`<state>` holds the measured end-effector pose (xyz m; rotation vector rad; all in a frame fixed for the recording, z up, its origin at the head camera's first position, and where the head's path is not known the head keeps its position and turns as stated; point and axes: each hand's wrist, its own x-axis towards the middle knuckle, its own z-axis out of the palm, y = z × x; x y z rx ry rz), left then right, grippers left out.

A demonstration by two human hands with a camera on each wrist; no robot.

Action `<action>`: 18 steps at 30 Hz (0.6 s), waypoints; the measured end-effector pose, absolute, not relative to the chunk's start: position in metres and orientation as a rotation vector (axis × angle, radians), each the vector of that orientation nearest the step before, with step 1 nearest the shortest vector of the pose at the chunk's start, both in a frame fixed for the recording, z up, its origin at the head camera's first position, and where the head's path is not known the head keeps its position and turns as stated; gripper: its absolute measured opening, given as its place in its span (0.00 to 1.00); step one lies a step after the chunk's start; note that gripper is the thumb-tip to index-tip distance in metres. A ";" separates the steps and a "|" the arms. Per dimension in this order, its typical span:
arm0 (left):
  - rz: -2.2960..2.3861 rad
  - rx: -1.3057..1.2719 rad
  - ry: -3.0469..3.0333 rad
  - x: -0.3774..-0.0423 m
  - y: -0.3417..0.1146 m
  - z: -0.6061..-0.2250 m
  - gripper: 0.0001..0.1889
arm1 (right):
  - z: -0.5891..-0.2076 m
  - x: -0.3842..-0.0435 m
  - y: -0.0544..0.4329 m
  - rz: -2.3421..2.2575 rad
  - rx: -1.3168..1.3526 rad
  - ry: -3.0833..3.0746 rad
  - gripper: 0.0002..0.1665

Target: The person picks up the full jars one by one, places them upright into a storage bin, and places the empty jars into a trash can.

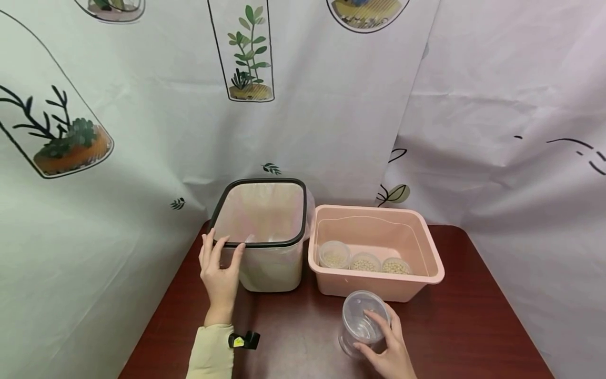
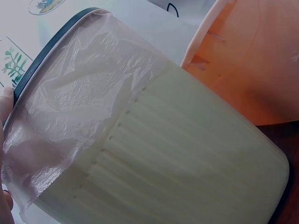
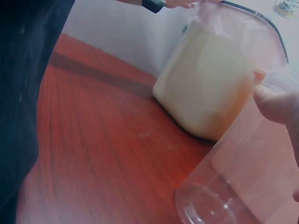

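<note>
My right hand [image 1: 390, 345] grips a clear plastic jar [image 1: 352, 321] near its top, thumb on the side and a finger over the top. The jar's see-through wall [image 3: 224, 186] shows in the right wrist view, close over the table. My left hand [image 1: 221, 279] touches the black rim [image 1: 265, 245] of a pale trash can [image 1: 272, 271] at its near left corner, fingers spread and thumb apart from them. In the left wrist view, a thin translucent bag [image 2: 88, 79] folds down over the can's outside, with fingertips [image 2: 5, 100] at the rim.
A pink plastic bin [image 1: 374, 287] stands right of the can. Inside it are three clear round containers [image 1: 364, 261] of pale, bead-like pieces. Both bins stand on a dark red table [image 1: 293, 331]. Behind hangs a white cloth [image 1: 331, 131] with plant prints.
</note>
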<state>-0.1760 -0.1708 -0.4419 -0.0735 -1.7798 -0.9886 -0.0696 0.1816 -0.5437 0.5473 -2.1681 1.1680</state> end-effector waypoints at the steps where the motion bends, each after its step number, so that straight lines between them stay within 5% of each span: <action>1: -0.987 -0.073 -1.779 -0.176 -0.171 -0.442 0.19 | -0.544 -0.070 0.180 1.171 0.542 -2.162 0.46; 11: -0.998 -0.086 -1.776 -0.176 -0.170 -0.439 0.19 | -0.505 -0.064 0.171 1.184 0.579 -2.064 0.46; 18: -0.988 -0.084 -1.776 -0.175 -0.169 -0.440 0.19 | -0.517 -0.071 0.181 1.232 0.620 -2.059 0.42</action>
